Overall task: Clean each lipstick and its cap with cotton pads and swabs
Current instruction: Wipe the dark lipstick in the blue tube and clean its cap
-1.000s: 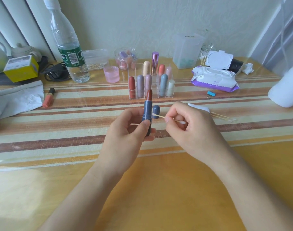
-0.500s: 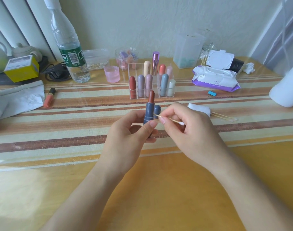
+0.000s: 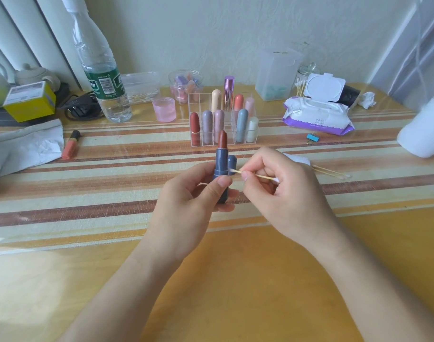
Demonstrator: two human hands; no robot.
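Observation:
My left hand (image 3: 186,203) grips a blue-grey lipstick (image 3: 221,166) upright, its brick-red bullet extended. Its blue cap (image 3: 232,161) stands on the table just behind it. My right hand (image 3: 282,191) pinches a cotton swab (image 3: 257,176), whose left tip touches the lipstick tube's right side. A white cotton pad (image 3: 300,159) lies partly hidden behind my right hand, with two more swabs (image 3: 331,172) beside it. A clear organiser (image 3: 223,122) holds several capped lipsticks.
A water bottle (image 3: 100,70), pink cup (image 3: 164,109), wipes pack (image 3: 318,114), swab jar (image 3: 304,77), blue clip (image 3: 312,138) and white container (image 3: 423,129) ring the work area. An orange lipstick (image 3: 71,144) lies by white paper (image 3: 31,144) at the left.
My left hand has raised the lipstick a little. My right hand has shifted the swab so its tip now meets the tube's side.

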